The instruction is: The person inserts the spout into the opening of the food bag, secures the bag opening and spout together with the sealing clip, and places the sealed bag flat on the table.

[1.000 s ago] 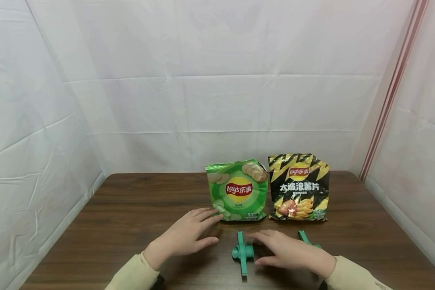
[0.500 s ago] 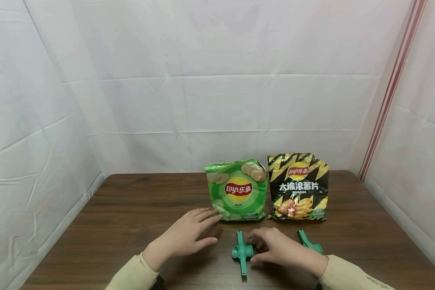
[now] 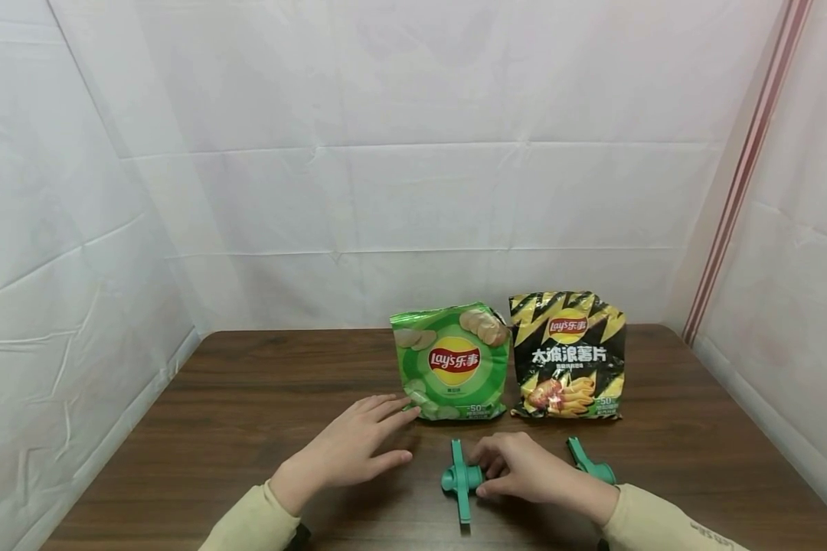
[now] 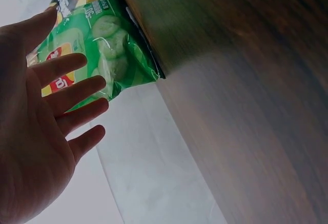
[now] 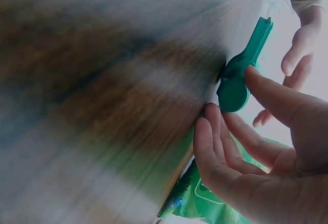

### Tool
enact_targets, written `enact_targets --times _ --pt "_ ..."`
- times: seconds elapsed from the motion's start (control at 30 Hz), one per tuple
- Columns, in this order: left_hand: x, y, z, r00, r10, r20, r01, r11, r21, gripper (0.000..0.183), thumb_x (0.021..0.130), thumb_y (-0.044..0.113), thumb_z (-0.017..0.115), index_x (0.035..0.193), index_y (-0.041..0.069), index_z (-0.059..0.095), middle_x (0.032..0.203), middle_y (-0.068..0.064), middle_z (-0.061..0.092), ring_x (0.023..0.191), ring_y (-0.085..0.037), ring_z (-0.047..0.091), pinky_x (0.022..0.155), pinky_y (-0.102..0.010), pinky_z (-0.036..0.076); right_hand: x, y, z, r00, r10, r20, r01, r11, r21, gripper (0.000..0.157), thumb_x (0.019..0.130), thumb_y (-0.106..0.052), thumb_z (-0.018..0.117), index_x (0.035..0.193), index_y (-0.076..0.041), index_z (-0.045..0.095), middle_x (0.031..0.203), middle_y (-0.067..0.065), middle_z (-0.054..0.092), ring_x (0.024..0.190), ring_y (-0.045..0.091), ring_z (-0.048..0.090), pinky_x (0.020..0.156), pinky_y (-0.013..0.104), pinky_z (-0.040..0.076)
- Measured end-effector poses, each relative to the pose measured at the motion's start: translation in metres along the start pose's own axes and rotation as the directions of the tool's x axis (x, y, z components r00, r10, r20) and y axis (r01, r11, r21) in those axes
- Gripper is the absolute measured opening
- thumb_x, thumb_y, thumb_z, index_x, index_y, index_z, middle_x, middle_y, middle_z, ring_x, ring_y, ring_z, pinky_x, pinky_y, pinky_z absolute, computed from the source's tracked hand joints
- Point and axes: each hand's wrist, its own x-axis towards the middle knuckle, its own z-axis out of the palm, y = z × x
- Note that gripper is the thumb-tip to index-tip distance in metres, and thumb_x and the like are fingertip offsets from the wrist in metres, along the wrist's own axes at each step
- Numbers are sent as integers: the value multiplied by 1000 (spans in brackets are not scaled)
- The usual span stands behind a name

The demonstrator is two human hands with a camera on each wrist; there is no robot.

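In the head view my right hand (image 3: 527,471) pinches the round spout end of a green bag sealing clip (image 3: 462,480) lying on the table. The right wrist view shows the thumb at one side of the clip (image 5: 237,83) and the index fingertip below it; the other fingers curl under. My left hand (image 3: 351,444) hovers low with fingers spread and holds nothing. Its fingertips overlap the lower left corner of a green Lay's chip bag (image 3: 455,367), which stands upright. In the left wrist view the open palm faces this bag (image 4: 110,44).
A black and yellow Lay's chip bag (image 3: 568,360) stands right of the green one. A second green sealing clip (image 3: 596,468) lies behind my right wrist, partly hidden by the forearm. White sheeting (image 3: 420,191) encloses the dark wooden table (image 3: 248,375) at the back and sides.
My right hand has shifted slightly and its fingers have curled in, closing on the spout end of the near clip. More of the second clip shows. My left hand has hardly moved.
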Motion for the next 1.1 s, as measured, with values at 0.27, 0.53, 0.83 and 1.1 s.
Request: enact_targets --times 0.27,0.53,0.83,1.1 --pt "1 0 0 1000 11 -11 -11 1000 3 59 94 48 52 144 19 42 146 -8 44 136 -26 38 111 -47 30 2 -1 2 1000 6 9 -6 1000 -12 29 78 -24 78 103 -12 68 96 1 68 75 3 64 67 20 52" --pt "2 1 0 1000 19 -12 -19 1000 1 58 94 47 52 144 19 42 145 -7 45 136 -26 39 110 -46 31 1 -4 3 999 34 20 -34 999 3 27 77 -20 79 100 -11 66 91 0 68 75 4 63 67 20 52" --pt "6 3 0 998 54 -33 -53 999 6 57 95 48 51 142 17 45 143 -7 48 133 -26 42 107 -46 35 0 -4 2 998 50 25 -51 998 29 25 78 -19 78 99 -12 66 89 0 69 75 4 64 66 21 52" --pt "7 3 2 998 55 -37 -54 998 17 59 96 55 43 143 19 44 142 -4 49 133 -22 43 107 -44 35 -2 -6 0 998 64 29 -65 997 48 25 78 -18 79 98 -10 67 89 1 70 76 8 65 66 22 52"
